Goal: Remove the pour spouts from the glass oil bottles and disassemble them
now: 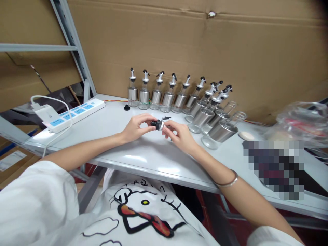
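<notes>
Left hand (133, 128) and right hand (179, 135) both pinch a black-and-silver pourer cap (157, 124) above the white table (143, 153), near capped glass bottles (169, 97). No writing is readable.

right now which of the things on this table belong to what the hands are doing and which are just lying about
In hand:
- black and silver pourer cap, held by left hand and right hand
- row of capped bottles
- two uncapped bottles
- loose black parts

Lying about:
- power strip with white charger
- clear plastic bag
- pale oval object
</notes>
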`<state>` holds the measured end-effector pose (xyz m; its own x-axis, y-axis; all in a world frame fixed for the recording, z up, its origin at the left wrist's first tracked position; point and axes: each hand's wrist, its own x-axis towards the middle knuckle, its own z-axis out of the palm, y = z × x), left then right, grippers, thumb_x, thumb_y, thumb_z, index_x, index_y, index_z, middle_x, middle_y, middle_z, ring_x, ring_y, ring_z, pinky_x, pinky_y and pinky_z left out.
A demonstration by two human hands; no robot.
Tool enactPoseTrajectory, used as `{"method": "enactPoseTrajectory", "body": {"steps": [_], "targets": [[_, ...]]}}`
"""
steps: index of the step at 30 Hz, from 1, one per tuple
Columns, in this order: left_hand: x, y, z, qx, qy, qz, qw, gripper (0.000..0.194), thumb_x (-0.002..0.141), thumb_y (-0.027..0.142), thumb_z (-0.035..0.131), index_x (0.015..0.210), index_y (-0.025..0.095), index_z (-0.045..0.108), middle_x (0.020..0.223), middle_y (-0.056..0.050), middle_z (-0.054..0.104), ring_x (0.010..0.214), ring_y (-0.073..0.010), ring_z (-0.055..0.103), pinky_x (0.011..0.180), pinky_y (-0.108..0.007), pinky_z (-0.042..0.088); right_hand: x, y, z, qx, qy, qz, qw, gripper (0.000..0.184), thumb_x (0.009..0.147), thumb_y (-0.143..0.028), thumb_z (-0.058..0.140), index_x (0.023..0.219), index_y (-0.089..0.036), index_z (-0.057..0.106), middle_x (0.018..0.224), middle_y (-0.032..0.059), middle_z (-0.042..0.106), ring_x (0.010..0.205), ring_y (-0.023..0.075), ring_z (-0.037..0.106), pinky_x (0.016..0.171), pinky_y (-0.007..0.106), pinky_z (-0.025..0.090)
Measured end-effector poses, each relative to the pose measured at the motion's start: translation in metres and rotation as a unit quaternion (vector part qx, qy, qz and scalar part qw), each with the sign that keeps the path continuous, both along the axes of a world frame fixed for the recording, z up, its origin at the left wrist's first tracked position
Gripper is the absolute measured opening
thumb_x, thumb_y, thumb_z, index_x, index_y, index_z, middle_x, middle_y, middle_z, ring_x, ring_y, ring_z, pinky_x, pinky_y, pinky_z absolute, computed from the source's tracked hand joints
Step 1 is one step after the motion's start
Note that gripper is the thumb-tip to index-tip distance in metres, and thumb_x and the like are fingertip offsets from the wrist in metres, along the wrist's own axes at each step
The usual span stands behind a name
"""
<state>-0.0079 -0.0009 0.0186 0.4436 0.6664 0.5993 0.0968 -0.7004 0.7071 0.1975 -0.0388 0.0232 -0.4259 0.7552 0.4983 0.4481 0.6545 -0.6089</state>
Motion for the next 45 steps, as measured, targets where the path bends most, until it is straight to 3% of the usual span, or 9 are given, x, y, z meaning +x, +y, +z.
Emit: {"method": "enactPoseTrajectory", "body": {"steps": [6,11,14,19,23,27,30,38,45], "targets": [[0.002,-0.003,0.003,-0.212,-0.020,-0.073,0.974,0.035,0.071,0.044,0.073,0.083,0.012,0.064,0.063,0.000,0.062,0.049,-0.0083,0.053,0.053,-0.024,0.044,0.007,0.002,0.001,0.355,-0.168,-0.050,0.918,0.020,0.097,-0.026,0.046,0.093,-0.014,0.061,0.074,0.0058,0.065,0.064,0.0141,0.056,0.060,0.024,0.039],[0.004,0.003,0.003,-0.350,-0.013,-0.118,0.929,0.040,0.069,0.050,0.070,0.068,0.013,0.058,0.047,0.004,0.051,0.037,-0.0040,0.037,0.038,-0.020,0.024,0.009,0.001,0.006,0.462,-0.235,-0.052,0.853,0.013,0.095,-0.016,0.049,0.093,-0.014,0.062,0.074,0.0045,0.066,0.064,0.0145,0.052,0.060,0.026,0.037],[0.005,0.004,0.002,-0.334,-0.019,-0.106,0.936,0.036,0.068,0.045,0.073,0.077,0.012,0.059,0.051,0.004,0.051,0.038,-0.0030,0.034,0.039,-0.019,0.021,0.010,0.002,0.005,0.459,-0.258,-0.059,0.848,0.016,0.095,-0.016,0.047,0.091,-0.015,0.062,0.071,0.0037,0.065,0.063,0.0147,0.050,0.059,0.027,0.035],[0.006,-0.002,-0.004,-0.179,-0.021,-0.082,0.980,0.026,0.073,0.029,0.070,0.091,0.015,0.057,0.074,0.000,0.059,0.061,-0.0088,0.053,0.057,-0.022,0.043,0.008,0.003,0.001,0.306,-0.182,-0.054,0.933,0.030,0.097,-0.032,0.044,0.081,-0.015,0.062,0.063,0.0028,0.059,0.057,0.0122,0.047,0.057,0.026,0.033],[0.002,-0.005,-0.009,0.005,0.023,-0.024,0.999,0.015,0.081,0.026,0.063,0.093,0.018,0.062,0.084,-0.004,0.061,0.073,-0.0127,0.055,0.069,-0.026,0.045,0.004,0.004,0.003,-0.011,-0.013,-0.001,1.000,0.039,0.093,-0.049,0.045,0.080,-0.015,0.059,0.058,-0.0023,0.048,0.050,0.0085,0.039,0.050,0.023,0.030],[-0.001,-0.006,-0.008,0.092,0.057,-0.007,0.994,0.016,0.086,0.033,0.058,0.092,0.020,0.066,0.085,-0.006,0.064,0.075,-0.0156,0.056,0.072,-0.030,0.047,0.003,0.005,0.008,-0.304,0.129,0.097,0.939,0.045,0.078,-0.060,0.061,0.072,-0.015,0.055,0.051,-0.0065,0.036,0.044,0.0064,0.029,0.043,0.021,0.023],[-0.002,-0.007,-0.007,0.123,0.052,-0.003,0.991,0.018,0.085,0.036,0.059,0.090,0.021,0.067,0.089,-0.008,0.066,0.081,-0.0177,0.058,0.076,-0.032,0.047,0.003,0.004,0.011,-0.359,0.151,0.132,0.912,0.043,0.076,-0.056,0.066,0.072,-0.015,0.056,0.050,-0.0072,0.035,0.043,0.0058,0.028,0.042,0.021,0.022],[0.003,-0.009,-0.006,0.039,-0.003,0.030,0.999,0.021,0.074,0.035,0.071,0.087,0.018,0.068,0.075,-0.003,0.064,0.061,-0.0114,0.049,0.061,-0.026,0.041,0.002,-0.002,0.008,-0.024,0.020,0.027,0.999,0.036,0.093,-0.048,0.048,0.088,-0.015,0.061,0.061,-0.0010,0.055,0.052,0.0092,0.048,0.052,0.021,0.037],[0.007,-0.011,-0.008,-0.175,-0.037,-0.034,0.983,0.037,0.068,0.041,0.075,0.090,0.013,0.064,0.059,0.002,0.057,0.049,-0.0074,0.045,0.048,-0.022,0.036,0.008,0.002,0.002,0.307,-0.139,-0.029,0.941,0.024,0.098,-0.031,0.043,0.093,-0.016,0.060,0.069,0.0032,0.059,0.060,0.0127,0.052,0.058,0.024,0.037]]}}
